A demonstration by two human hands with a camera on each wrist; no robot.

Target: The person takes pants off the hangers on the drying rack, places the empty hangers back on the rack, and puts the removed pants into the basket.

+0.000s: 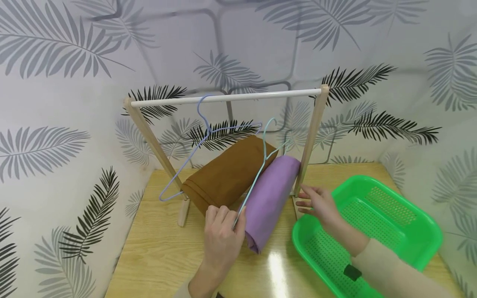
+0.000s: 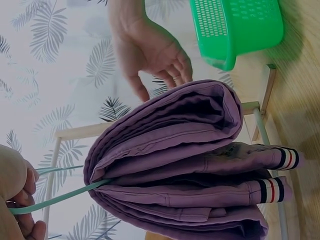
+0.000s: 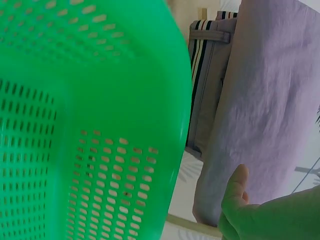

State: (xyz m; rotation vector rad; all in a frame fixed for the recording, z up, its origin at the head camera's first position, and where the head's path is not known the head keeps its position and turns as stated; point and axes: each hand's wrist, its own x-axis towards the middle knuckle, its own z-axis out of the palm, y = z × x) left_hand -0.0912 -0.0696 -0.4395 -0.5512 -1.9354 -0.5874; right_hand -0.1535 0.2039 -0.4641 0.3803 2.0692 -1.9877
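In the head view my left hand [image 1: 223, 231] grips the lower end of a mint-green clothes hanger [image 1: 257, 176]. A purple garment [image 1: 270, 198] is folded over that hanger, and the left wrist view shows its striped cuffs [image 2: 272, 190]. The mint hook appears below the rail, apart from it. My right hand [image 1: 320, 205] has its fingers extended beside the rack's right post, above the basket's near-left side, holding nothing. In the right wrist view its thumb [image 3: 237, 185] shows in front of the purple cloth; whether they touch, I cannot tell.
A small clothes rack with a white rail [image 1: 238, 97] stands on the wooden table [image 1: 156, 248]. From the rail hangs a blue hanger [image 1: 190, 159] bearing a folded brown garment [image 1: 227, 174]. A green perforated basket [image 1: 428, 231] sits at right. Behind is a leaf-patterned wall [image 1: 238, 37].
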